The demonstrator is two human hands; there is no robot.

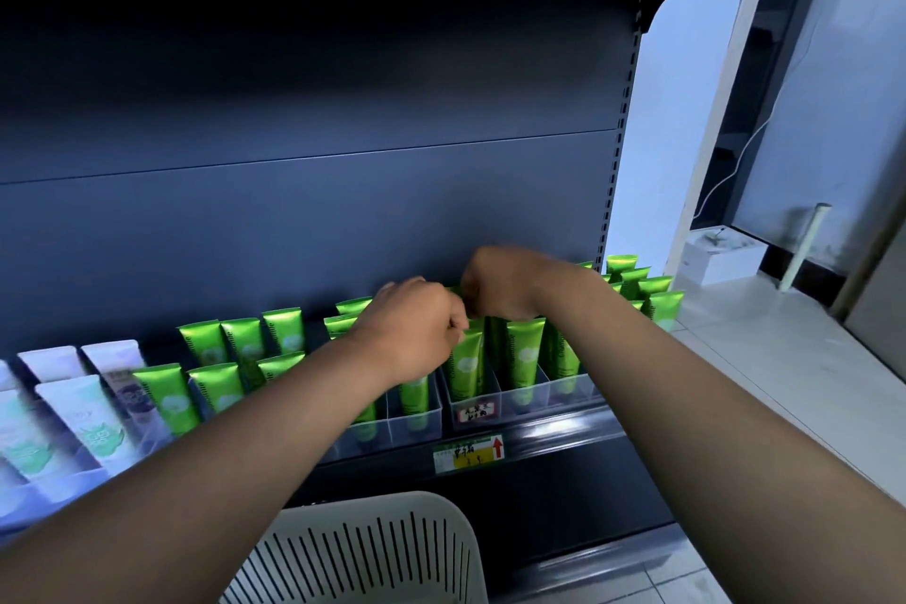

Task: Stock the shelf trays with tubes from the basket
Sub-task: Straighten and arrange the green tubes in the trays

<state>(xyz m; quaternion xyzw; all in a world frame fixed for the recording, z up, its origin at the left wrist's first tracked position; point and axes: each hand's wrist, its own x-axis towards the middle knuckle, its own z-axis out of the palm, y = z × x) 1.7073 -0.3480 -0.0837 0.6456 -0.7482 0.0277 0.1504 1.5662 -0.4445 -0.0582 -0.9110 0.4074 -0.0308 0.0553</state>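
Shelf [564,432], dark metal, front lip carrying a price label [468,452] with a red arrow.

Clear trays [519,395]: sitting in a row along the shelf's front edge, divided into narrow lanes. One tray front is bearing a small handwritten tag [473,412].

Green tubes [524,353]: standing upright, caps down, filling the lanes from mid-shelf to the right end, where the last ones [637,284] are reaching the upright post.

White tubes [98,417]: leaning in the trays toward the shelf's left end.

Left hand [416,329]: reaching in over the middle trays, fingers curled at the top of a green tube [465,363] in the front lane; whether it is actually pinching that tube cannot be told.

Right hand [500,282]: hovering just behind and right of the left, knuckles nearly meeting it, fingers curled down among the tube tops; its hold is hidden.

Basket [372,549]: pale slotted plastic, sitting below the shelf's front edge, under both forearms; its contents are out of sight.
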